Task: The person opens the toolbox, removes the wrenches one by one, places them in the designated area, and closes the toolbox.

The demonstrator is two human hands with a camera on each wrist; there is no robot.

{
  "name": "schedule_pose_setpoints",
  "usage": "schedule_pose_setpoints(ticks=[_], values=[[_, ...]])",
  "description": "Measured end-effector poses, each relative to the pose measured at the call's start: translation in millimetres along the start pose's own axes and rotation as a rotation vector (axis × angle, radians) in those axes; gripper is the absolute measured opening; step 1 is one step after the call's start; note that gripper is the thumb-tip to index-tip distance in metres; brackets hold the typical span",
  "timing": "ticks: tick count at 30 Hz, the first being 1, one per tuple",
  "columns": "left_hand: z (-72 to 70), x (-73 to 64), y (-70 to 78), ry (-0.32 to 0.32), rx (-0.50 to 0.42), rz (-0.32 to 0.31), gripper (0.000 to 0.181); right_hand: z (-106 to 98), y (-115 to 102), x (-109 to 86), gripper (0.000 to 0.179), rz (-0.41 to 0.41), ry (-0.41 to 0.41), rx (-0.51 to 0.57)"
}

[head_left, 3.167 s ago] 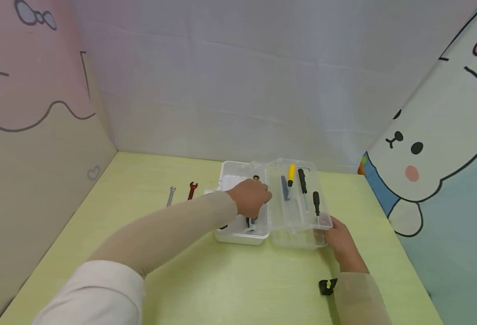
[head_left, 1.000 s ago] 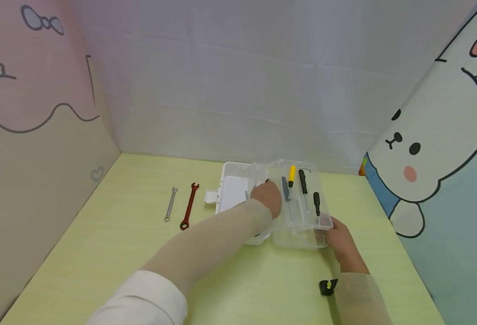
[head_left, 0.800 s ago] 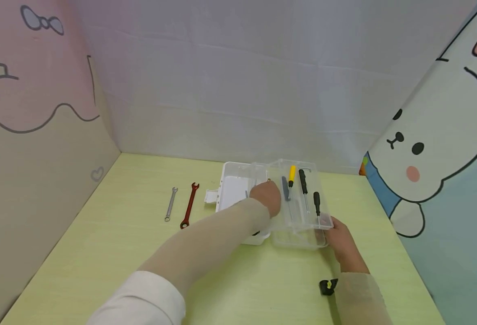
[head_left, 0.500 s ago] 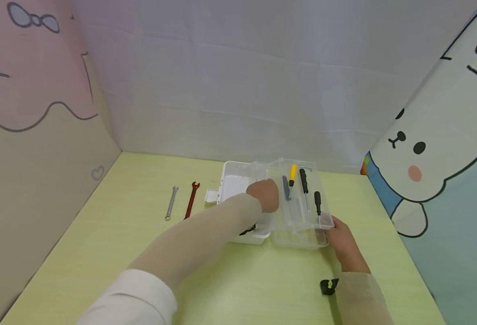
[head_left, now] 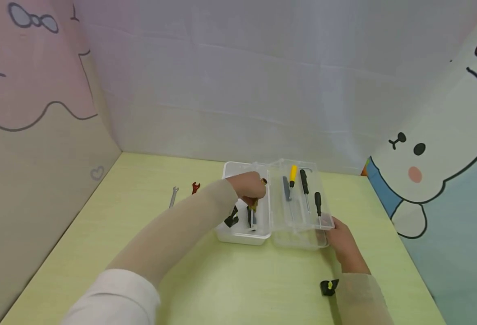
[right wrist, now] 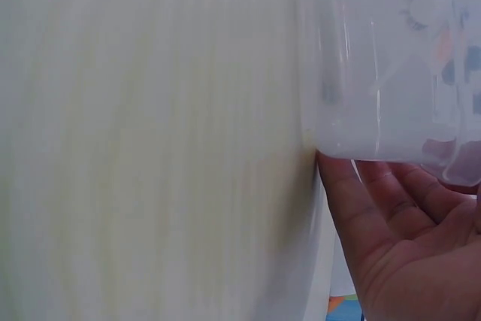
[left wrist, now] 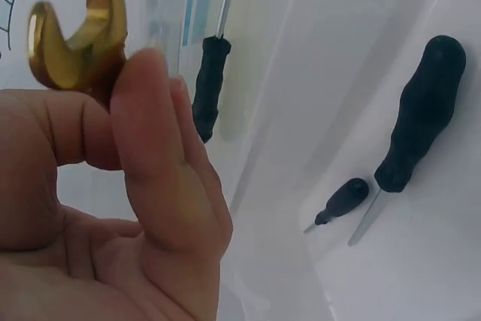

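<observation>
My left hand [head_left: 249,186] pinches a gold open-end wrench [left wrist: 83,35] over the white toolbox [head_left: 244,240]; the open jaw of the wrench sticks up past the fingertips in the left wrist view. Most of the wrench is hidden by the hand. My right hand [head_left: 341,243] holds the near right corner of the clear plastic lid [right wrist: 376,122], which is folded out beside the box. In the lid lie a yellow-handled screwdriver [head_left: 293,174], black-handled screwdrivers [head_left: 304,180] and a grey-handled tool [head_left: 285,187].
Inside the box are dark tools [head_left: 232,218] that I cannot make out clearly. A silver wrench [head_left: 173,196] and a red wrench [head_left: 195,187] lie on the table left of it, partly behind the left arm. A small black object [head_left: 328,287] sits beside the right sleeve.
Over the last second my left hand has moved left from the lid side to above the white box, uncovering dark tools inside. My right hand keeps its place on the lid.
</observation>
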State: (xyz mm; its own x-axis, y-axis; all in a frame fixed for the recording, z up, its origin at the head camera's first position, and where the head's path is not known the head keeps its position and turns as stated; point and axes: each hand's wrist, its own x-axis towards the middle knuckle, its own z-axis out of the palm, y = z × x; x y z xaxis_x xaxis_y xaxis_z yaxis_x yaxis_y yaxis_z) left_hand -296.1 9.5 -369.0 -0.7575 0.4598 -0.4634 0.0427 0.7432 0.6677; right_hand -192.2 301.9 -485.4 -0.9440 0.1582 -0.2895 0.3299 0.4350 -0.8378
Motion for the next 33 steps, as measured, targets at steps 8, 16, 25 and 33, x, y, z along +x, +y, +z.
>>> schedule_pose_setpoints(ticks=[8,16,25,33], values=[[-26.3,-9.4,-27.9,-0.073,-0.206,0.069,0.012,-1.2,0.0,-1.4,0.058,0.001,0.003,0.004],[-42.3,-16.4,-59.7,0.032,-0.341,0.045,0.058,-1.7,3.1,-3.8,0.057,0.013,0.007,0.001],[-56.2,-42.6,-125.6,0.141,-0.391,0.079,0.062,2.2,2.0,-5.1,0.058,0.017,0.013,0.005],[-62.5,-88.4,-196.8,0.213,-0.435,0.040,0.063,-0.8,0.4,-6.6,0.060,-0.010,0.013,-0.014]])
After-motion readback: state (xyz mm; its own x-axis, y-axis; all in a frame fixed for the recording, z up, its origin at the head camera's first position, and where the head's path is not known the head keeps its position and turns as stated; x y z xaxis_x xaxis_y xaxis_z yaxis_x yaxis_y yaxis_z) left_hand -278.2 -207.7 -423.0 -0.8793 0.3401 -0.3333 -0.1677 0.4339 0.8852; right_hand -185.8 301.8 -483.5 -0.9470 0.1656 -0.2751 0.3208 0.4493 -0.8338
